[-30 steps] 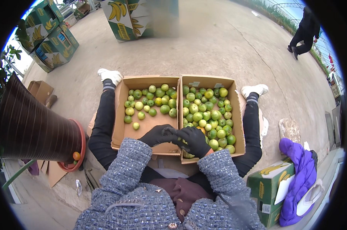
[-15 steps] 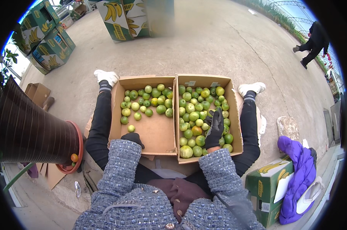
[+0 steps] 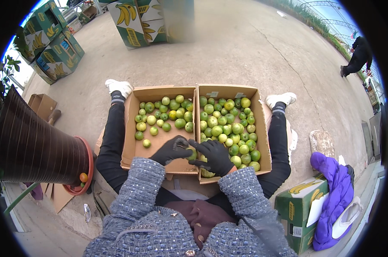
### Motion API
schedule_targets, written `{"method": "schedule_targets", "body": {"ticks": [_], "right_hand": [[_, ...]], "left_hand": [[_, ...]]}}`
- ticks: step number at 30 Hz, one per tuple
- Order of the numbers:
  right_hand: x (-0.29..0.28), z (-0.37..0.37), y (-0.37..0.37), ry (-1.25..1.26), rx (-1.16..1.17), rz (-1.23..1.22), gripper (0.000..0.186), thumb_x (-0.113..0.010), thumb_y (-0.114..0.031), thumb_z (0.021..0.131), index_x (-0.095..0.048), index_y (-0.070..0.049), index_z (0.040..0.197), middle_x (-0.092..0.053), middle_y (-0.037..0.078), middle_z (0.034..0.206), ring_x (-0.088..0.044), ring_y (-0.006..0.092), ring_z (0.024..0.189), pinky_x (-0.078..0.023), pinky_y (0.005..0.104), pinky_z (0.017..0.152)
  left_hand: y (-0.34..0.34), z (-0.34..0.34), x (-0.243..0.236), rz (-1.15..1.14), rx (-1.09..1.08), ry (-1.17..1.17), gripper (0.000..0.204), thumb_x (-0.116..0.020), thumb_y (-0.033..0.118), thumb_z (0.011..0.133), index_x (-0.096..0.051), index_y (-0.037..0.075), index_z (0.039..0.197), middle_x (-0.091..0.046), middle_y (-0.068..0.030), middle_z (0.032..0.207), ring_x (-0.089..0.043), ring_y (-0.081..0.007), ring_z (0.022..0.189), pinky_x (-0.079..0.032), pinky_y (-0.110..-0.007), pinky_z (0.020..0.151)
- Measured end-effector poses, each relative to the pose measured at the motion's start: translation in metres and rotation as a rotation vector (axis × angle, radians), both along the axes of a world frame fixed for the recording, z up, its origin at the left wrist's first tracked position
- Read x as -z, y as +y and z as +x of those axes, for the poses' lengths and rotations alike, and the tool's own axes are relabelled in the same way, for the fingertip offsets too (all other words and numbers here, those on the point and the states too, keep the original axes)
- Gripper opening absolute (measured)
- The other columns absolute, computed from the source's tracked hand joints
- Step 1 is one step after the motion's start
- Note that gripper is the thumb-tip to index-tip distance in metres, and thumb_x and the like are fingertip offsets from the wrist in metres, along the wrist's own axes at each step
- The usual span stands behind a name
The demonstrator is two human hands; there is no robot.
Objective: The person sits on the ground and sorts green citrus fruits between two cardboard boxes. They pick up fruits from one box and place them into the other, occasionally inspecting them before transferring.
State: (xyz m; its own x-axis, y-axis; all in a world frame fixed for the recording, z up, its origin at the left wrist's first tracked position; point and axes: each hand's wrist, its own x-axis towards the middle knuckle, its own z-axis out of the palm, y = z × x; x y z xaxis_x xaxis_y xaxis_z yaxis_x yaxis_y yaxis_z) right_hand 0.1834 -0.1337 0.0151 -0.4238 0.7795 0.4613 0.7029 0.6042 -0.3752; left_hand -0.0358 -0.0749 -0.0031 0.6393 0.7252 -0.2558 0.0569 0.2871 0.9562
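Two open cardboard boxes stand side by side between my legs. Scattered green tomatoes (image 3: 167,127) lie mainly in the far part of the left box (image 3: 159,168), whose near floor is bare cardboard. More green tomatoes (image 3: 234,128) fill the right box (image 3: 266,141), a few turning yellow. Both hands wear dark gloves and meet above the boxes' shared wall. A green tomato (image 3: 191,154) sits between them, partly covered by fingers. My right hand (image 3: 214,157) grips it with thumb and fingers around it. Curled fingers of my left hand (image 3: 173,150) close against its other side.
My outstretched legs flank the boxes. A large brown pot (image 3: 39,141) with an orange rim lies tilted at left. At right are a green banana carton (image 3: 300,210), a purple jacket (image 3: 333,192) and a white shoe (image 3: 347,218). A person (image 3: 360,55) walks far right.
My right hand has left the right box's tomatoes and moved left with a green tomato. My left hand has risen rightward to meet it. The distant person has moved farther right.
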Motion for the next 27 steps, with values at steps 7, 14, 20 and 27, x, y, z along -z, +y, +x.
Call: {"method": "schedule_targets", "body": {"ticks": [7,14,20,27], "right_hand": [[0.010,0.002,0.003,0.425,0.223,-0.152,0.062,-0.081,-0.030,0.077,-0.058,-0.010,0.130,-0.068,0.010,0.094,-0.066,0.0254,0.083,-0.052,0.0366,0.074],[0.053,0.048,0.030,1.714,0.764,-0.142,0.038,-0.064,-0.024,0.096,-0.059,-0.001,0.126,-0.063,0.006,0.114,-0.060,0.0147,0.097,-0.050,0.0302,0.082],[0.062,0.037,0.040,1.554,0.594,-0.022,0.044,-0.059,-0.012,0.097,-0.049,0.000,0.139,-0.061,0.009,0.120,-0.059,0.0159,0.103,-0.050,0.0302,0.087],[0.007,0.008,0.005,0.363,0.169,0.002,0.050,-0.075,-0.019,0.083,-0.061,-0.010,0.130,-0.064,0.007,0.078,-0.060,0.0216,0.066,-0.047,0.0339,0.063]], "left_hand": [[0.009,-0.001,0.023,0.198,-0.398,0.127,0.045,-0.079,0.029,0.083,-0.056,0.003,0.112,-0.063,-0.0082,0.096,-0.061,-0.0150,0.087,-0.052,-0.028,0.073],[0.033,-0.080,0.053,0.571,-0.251,1.390,0.058,-0.074,0.040,0.077,-0.058,0.006,0.121,-0.056,-0.0211,0.119,-0.063,-0.0390,0.099,-0.052,-0.047,0.085],[0.044,-0.126,0.118,0.545,-0.028,1.212,0.055,-0.077,0.041,0.075,-0.058,0.001,0.109,-0.063,-0.0159,0.099,-0.065,-0.0288,0.086,-0.054,-0.044,0.073],[0.016,-0.020,-0.001,-0.082,-0.150,0.215,0.056,-0.077,0.043,0.083,-0.057,0.003,0.117,-0.062,-0.0066,0.087,-0.059,-0.0102,0.060,-0.050,-0.024,0.052]]}}
